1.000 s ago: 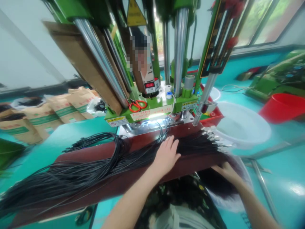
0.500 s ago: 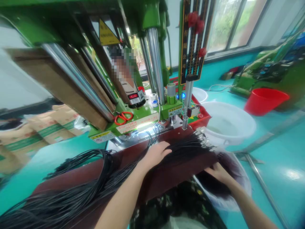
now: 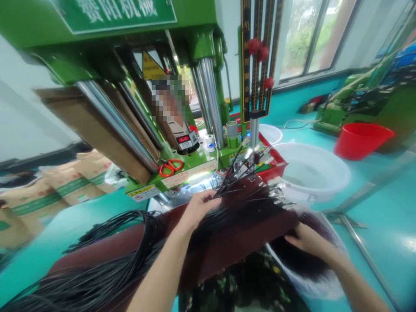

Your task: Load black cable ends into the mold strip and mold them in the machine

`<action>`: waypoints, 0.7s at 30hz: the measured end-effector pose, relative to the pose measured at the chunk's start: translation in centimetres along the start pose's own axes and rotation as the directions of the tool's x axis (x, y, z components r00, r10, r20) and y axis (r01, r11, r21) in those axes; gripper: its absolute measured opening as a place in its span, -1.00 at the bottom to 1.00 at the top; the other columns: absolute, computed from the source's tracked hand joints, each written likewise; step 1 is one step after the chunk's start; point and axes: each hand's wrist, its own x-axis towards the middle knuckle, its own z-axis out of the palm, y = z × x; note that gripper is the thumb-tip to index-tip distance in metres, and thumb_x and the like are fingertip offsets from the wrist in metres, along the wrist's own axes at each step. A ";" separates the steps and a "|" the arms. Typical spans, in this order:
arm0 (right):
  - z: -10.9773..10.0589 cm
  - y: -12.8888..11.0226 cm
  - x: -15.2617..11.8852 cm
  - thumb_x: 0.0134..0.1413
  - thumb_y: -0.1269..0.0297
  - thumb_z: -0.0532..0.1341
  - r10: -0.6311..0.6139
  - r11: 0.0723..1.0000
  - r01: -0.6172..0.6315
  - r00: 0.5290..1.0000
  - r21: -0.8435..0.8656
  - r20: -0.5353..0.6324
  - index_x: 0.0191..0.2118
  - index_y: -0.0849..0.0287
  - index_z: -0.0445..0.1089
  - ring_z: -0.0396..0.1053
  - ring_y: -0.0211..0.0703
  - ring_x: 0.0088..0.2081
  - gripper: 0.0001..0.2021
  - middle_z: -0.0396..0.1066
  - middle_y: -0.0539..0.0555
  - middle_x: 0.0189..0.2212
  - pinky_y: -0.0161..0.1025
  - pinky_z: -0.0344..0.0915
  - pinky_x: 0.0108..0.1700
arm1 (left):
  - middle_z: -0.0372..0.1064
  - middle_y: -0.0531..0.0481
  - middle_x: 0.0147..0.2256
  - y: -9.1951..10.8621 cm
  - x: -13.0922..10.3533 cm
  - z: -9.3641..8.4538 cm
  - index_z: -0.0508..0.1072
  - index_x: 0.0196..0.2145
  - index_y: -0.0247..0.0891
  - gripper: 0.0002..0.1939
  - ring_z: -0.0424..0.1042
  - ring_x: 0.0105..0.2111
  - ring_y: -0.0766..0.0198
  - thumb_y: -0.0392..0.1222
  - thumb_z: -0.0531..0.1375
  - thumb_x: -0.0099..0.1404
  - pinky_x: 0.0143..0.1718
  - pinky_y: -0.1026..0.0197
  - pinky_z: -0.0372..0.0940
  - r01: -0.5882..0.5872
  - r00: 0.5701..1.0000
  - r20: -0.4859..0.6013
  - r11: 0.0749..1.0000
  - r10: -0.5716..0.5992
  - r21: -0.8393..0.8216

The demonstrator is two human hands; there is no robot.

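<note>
My left hand (image 3: 202, 208) is closed around a few black cables (image 3: 229, 177), pinched between thumb and fingers. Their silvery metal ends (image 3: 249, 152) stick up to the right, in front of the green machine. Beneath lies a thick bundle of similar black cables (image 3: 240, 208), spread along a dark red-brown board (image 3: 224, 255); its metal ends (image 3: 277, 193) gather at the board's right end. My right hand (image 3: 308, 242) is at the board's right corner, above a tub with a clear liner (image 3: 334, 277). Its thumb shows, but its other fingertips are hidden.
The green machine (image 3: 191, 167) stands just beyond the board, with orange-handled scissors (image 3: 171, 167) on its bed. Coiled black cables (image 3: 113, 225) lie at left. White tubs (image 3: 341, 173) and a red bucket (image 3: 360, 141) stand on the floor at right; paper sacks (image 3: 65, 186) at left.
My left hand has moved slightly left and closed on a few cables, whose metal ends now rise off the bundle. My right hand stays by the board's corner. The view has tilted up a little.
</note>
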 end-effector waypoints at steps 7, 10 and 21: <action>-4.1 -5.1 -2.9 -0.01 0.28 0.14 -0.095 0.995 0.088 0.978 0.045 0.188 -0.02 0.18 0.36 0.42 -0.01 -0.20 -0.62 0.47 0.15 -0.22 -0.20 0.31 -0.14 | 0.26 0.07 -0.53 0.6 -0.3 0.1 0.39 -0.43 -0.30 -0.73 0.19 -0.52 0.38 -0.03 0.09 0.19 -0.47 0.33 0.09 -0.078 0.995 -0.048 0.980 0.088 0.184; -5.0 -9.0 -2.3 0.05 0.29 0.13 -0.280 0.939 0.243 0.951 0.244 0.132 -0.05 0.09 0.38 0.42 -0.14 -0.25 -0.69 0.48 0.06 -0.26 -0.30 0.31 -0.20 | 0.29 0.05 -0.47 0.1 -0.4 0.3 0.37 -0.40 -0.27 -0.75 0.23 -0.44 0.32 -0.05 0.04 0.23 -0.36 0.28 0.12 -0.192 0.954 -0.130 0.883 0.270 0.429; -2.4 -16.5 4.8 -0.03 0.25 0.26 -0.283 0.203 0.296 0.930 0.933 -0.234 0.03 0.02 0.27 0.35 -0.11 -0.08 -0.56 0.40 0.08 -0.11 -0.07 0.23 0.00 | 0.28 0.02 -0.46 -0.9 -1.8 1.2 0.25 -0.29 -0.25 -0.76 0.26 -0.46 0.29 -0.06 -0.08 0.31 -0.40 0.27 0.12 -0.185 0.961 -0.087 0.845 0.263 0.502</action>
